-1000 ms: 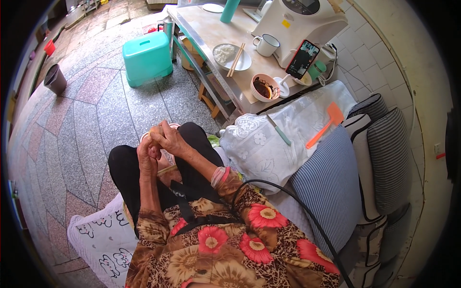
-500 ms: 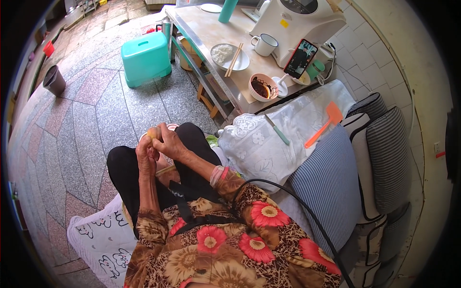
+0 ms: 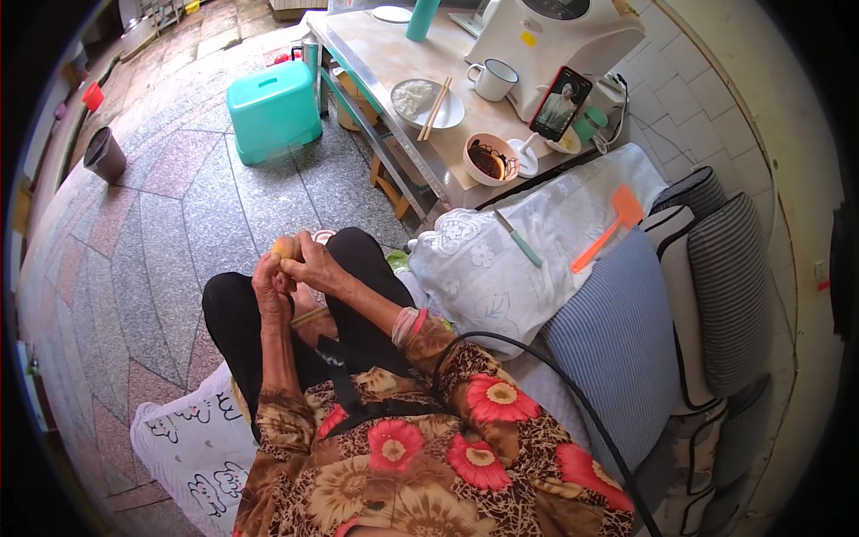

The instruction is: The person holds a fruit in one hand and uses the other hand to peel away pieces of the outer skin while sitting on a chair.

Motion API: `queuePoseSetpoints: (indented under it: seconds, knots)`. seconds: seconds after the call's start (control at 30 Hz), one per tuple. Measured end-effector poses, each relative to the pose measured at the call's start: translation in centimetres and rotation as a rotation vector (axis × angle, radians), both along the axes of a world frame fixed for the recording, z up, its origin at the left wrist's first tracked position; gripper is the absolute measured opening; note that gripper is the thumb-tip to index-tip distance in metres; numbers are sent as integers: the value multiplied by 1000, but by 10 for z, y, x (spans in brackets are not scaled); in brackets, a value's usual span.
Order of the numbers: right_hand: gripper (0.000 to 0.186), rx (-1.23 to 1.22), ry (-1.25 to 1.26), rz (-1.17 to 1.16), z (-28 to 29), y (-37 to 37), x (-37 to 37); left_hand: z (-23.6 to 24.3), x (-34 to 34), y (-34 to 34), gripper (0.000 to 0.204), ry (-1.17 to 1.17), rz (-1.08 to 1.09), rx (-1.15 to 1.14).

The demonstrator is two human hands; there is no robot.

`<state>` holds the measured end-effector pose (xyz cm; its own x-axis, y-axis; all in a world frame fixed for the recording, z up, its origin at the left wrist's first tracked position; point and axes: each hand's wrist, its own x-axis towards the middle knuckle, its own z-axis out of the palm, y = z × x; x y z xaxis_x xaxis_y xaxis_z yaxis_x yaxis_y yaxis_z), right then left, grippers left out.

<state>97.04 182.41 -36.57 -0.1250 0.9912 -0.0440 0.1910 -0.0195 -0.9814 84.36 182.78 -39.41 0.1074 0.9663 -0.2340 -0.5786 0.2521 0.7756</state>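
Above my lap, both hands come together around a small round yellow-orange fruit; its exact kind is hard to make out. My left hand is closed at its near left side, the fingers curled. My right hand grips it from the right, thumb pressed on it. Whether a tool is also between the fingers is hidden. To the right, on the white lace cloth, lie a knife with a green handle and an orange flat-headed tool that looks like a fly swatter.
On the table stand a rice bowl with chopsticks, a bowl of dark sauce, an enamel mug, a phone on a stand and a white appliance. A turquoise stool stands ahead; cushions line my right.
The fruit shows a little more above my fingers, and the hands have shifted slightly. The picture on the phone differs. The whole view has moved a touch.
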Motion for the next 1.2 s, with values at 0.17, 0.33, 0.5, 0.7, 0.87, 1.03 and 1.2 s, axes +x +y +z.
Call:
queuePoseSetpoints:
  seconds: [0.17,0.33,0.5,0.7,0.87,1.03,1.2]
  knots:
    - [46,225,-128,73,1,-10,-9,-4,-5,11,47,-204,-46,-88]
    - [56,276,-307,91,-9,-12,-16,-8,-4,10,60,-267,-49,-195]
    - [58,234,-378,74,-1,-13,-19,-29,-8,15,55,-272,-33,-207]
    - [55,218,-423,-23,1,-11,-20,-25,6,17,50,-275,-31,-208]
    - [53,199,-353,-11,1,-9,-20,-30,-1,18,52,-251,-86,-171]
    - [55,221,-87,-80,-2,-9,-15,-13,-2,19,51,-379,-121,-116]
    - [58,331,-185,-104,-19,-7,-21,-12,0,17,55,-294,-109,-125]
